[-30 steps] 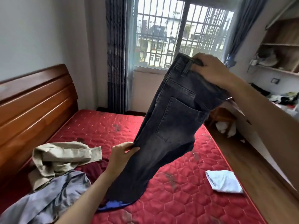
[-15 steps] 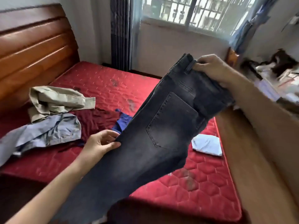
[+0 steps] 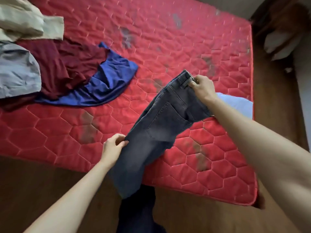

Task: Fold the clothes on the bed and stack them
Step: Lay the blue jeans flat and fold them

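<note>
At the far left edge of the bed a rumpled beige garment (image 3: 28,22) lies above a creased grey garment (image 3: 18,71), both cut off by the frame; just to their right a dark maroon garment (image 3: 65,63) spreads in soft wrinkles, partly overlapping a glossy blue garment (image 3: 109,81) whose curved hem fans out over the red mattress (image 3: 168,39), a quilted cover stitched in hexagons and marked with dull grey stains. Further right, the left hand (image 3: 113,146) reaches up from below, thumb and curled fingers pinching the side seam of the dark grey jeans (image 3: 161,121) around the thigh. The jeans are faded denim, folded lengthwise with a back pocket facing up, held slanted above the near right part of the mattress; the leg ends hang past the bed's front edge over the brown wooden floor (image 3: 42,182). The right hand (image 3: 202,89) grips the waistband at a belt loop, knuckles up, forearm stretched in from the lower right. Behind that wrist a pale blue cloth (image 3: 237,103) lies at the mattress's right edge, partly hidden by the arm
</note>
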